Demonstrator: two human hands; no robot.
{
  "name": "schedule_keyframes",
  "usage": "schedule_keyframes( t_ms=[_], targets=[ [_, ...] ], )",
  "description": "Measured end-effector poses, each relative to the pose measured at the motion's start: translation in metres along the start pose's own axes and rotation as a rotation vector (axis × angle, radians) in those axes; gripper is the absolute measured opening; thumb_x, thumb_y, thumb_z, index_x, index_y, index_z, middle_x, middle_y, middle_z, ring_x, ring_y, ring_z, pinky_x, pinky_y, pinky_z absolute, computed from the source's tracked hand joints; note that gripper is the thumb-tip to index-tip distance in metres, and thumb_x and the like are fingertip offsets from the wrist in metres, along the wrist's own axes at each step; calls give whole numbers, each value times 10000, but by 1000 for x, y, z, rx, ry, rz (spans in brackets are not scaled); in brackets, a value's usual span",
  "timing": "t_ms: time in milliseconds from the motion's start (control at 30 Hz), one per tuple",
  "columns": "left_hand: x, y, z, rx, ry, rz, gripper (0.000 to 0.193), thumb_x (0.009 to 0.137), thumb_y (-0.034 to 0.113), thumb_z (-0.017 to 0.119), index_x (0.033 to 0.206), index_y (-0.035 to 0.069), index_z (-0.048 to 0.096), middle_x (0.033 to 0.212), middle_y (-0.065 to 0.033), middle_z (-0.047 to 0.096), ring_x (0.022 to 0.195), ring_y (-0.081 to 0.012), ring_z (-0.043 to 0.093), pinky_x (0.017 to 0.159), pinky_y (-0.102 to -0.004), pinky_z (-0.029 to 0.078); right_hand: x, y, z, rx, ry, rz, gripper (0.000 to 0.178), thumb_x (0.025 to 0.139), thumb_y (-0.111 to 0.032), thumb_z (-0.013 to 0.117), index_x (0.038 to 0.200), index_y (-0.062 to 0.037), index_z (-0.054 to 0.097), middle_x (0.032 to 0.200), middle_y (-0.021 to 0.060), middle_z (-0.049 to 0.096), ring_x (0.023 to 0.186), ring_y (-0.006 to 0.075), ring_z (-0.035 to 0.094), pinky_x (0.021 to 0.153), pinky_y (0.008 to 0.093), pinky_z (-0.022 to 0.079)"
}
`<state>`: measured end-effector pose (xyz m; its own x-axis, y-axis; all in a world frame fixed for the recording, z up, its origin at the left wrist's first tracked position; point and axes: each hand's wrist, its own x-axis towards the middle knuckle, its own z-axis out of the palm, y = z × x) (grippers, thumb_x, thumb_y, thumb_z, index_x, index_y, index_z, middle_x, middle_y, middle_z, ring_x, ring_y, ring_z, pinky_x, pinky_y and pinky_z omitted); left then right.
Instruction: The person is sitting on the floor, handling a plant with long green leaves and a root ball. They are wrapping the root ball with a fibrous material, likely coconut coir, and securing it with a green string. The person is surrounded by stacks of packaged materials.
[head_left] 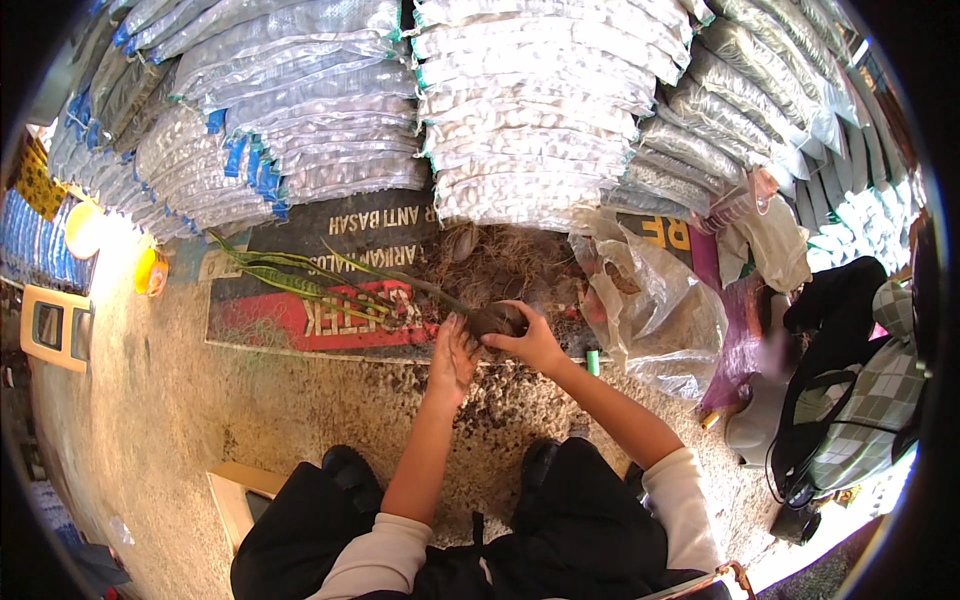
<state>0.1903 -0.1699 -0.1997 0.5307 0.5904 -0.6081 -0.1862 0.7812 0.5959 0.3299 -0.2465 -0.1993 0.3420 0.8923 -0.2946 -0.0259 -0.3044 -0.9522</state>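
Observation:
My right hand [528,342] is wrapped round a dark brown, rounded root clump [496,321], its thumb across the near side. A snake plant [300,285] with long green, yellow-edged leaves stretches from the clump toward the left, lying nearly flat over a printed sheet. My left hand [455,354] rests against the left side of the clump, by the plant's base, with its fingers stretched out. Exactly how its fingertips touch the plant is hard to see. Loose brown roots and fibre [525,262] lie just beyond my hands.
The black-and-red printed sheet [345,250] lies on the rough, soil-strewn floor. Stacks of clear bags filled with pale stones [530,110] rise behind it. A crumpled clear plastic bag [665,325] sits to the right. A person in checked cloth [868,425] is at the far right.

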Motion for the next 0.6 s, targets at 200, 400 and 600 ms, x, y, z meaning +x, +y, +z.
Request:
schedule_keyframes(
  t_ms=[200,400,600],
  targets=[
    [9,-6,-1,223,203,173,685,849,549,437,1370,135,272,1254,-66,412,1029,-150,486,845,-307,407,0,-24,8,202,189,172,697,658,-331,781,1146,51,463,1042,153,584,931,200,572,805,324,469],
    [2,-12,23,-209,133,25,454,884,509,423,1110,122,491,640,36,516,348,-32,369,281,-192,284,-5,-35,20,-92,99,-101,701,652,-375,767,1129,53,484,1056,166,524,966,218,538,765,341,473],
    [1,-13,8,-260,63,19,360,855,468,507,941,119,528,658,35,526,379,-37,405,302,-200,325,-10,-44,24,-636,206,-340,695,665,-391,743,1143,36,475,958,153,489,881,297,545,733,381,469]
  ],
)
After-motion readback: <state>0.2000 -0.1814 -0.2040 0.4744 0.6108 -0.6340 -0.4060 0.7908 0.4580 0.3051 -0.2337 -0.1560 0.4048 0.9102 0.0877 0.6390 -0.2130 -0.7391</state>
